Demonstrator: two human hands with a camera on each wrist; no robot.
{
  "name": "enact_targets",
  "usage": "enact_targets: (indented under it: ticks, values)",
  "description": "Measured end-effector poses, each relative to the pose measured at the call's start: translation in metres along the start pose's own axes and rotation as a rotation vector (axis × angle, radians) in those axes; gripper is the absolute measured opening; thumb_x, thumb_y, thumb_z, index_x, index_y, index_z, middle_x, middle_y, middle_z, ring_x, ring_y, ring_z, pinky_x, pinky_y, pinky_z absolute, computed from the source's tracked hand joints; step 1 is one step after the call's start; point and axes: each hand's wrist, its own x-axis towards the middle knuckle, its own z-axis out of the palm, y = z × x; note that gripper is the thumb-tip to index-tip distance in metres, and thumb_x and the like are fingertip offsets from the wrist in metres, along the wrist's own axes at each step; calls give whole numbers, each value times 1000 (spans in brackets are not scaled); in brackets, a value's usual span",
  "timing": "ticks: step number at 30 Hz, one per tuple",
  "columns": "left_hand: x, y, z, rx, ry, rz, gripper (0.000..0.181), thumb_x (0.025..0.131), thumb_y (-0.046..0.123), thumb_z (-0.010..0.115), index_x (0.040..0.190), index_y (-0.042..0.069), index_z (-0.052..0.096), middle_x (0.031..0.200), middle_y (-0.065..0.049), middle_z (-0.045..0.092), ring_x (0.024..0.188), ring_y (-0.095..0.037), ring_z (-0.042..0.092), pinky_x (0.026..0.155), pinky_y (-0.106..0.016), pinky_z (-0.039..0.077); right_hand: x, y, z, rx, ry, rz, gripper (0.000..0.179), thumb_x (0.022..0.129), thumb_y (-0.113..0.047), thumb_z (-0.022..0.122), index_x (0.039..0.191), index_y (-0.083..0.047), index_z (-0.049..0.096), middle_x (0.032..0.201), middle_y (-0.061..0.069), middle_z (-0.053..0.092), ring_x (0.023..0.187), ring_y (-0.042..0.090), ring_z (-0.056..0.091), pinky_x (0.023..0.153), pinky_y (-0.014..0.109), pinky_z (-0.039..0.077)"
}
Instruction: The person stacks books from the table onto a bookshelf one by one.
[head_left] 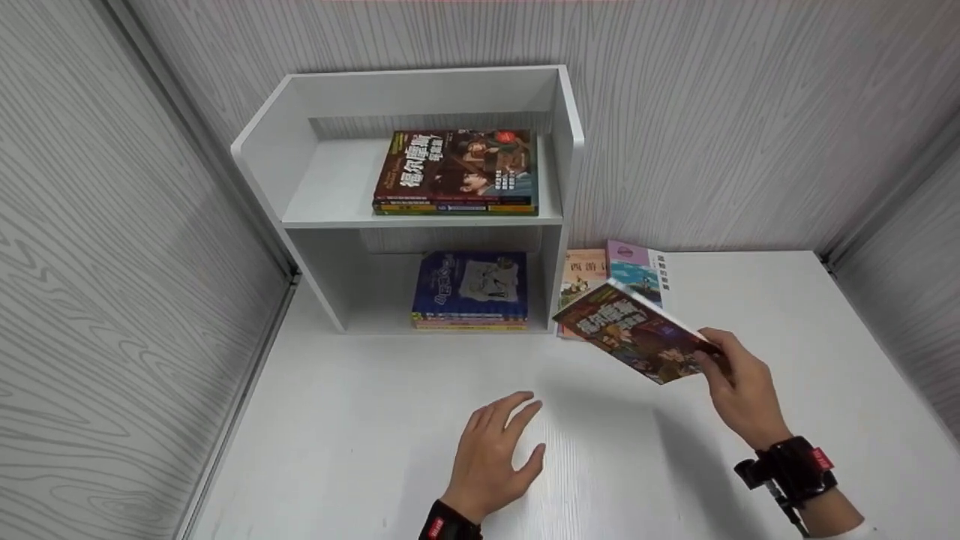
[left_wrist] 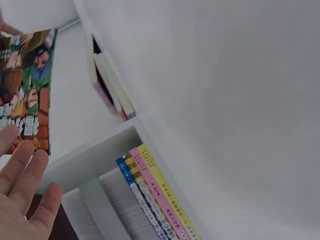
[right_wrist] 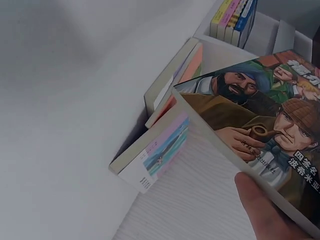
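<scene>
My right hand (head_left: 742, 386) pinches a brown illustrated book (head_left: 637, 334) by its near right corner and holds it tilted above the table. In the right wrist view the thumb presses on the edge of this book (right_wrist: 260, 130). Left of it, my left hand (head_left: 491, 454) hovers over the table with fingers spread, holding nothing. The left wrist view shows the left hand's fingers (left_wrist: 25, 175) apart from the held book (left_wrist: 27, 85). A stack of similar brown books (head_left: 457, 169) lies on the upper shelf. Blue, pink and yellow books (head_left: 472, 289) lie stacked in the lower compartment.
The white two-level shelf (head_left: 315, 281) stands against the back wall. Right of it, an orange-covered book (head_left: 583, 270) and a purple-and-blue book (head_left: 636, 274) sit by its side panel, partly hidden behind the held book. Wood-grain panels (head_left: 750, 135) enclose the table.
</scene>
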Motion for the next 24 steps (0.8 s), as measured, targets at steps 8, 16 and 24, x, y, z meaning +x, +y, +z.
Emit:
enact_targets:
  ticks: [8,16,24]
  values:
    - [17,-8,-13,-168,81,-131,74,91,23,77,155,7,45,153,-7,49,136,-22,52,103,-45,50,-13,-23,23,67,-67,-152,37,90,20,66,122,0,67,110,8,74,98,5,70,80,7,51]
    - [13,-12,-23,-425,25,-193,44,108,21,57,151,16,50,145,2,57,132,-15,57,105,-42,50,-20,-44,47,185,-129,-232,40,91,20,65,119,-8,69,112,0,73,99,11,71,81,14,56]
    - [7,-17,-30,-688,87,-273,18,109,11,50,124,15,61,113,6,66,105,-12,67,85,-35,58,-25,-47,70,316,-107,-219,47,88,21,68,126,-7,68,117,8,65,102,11,68,80,20,59]
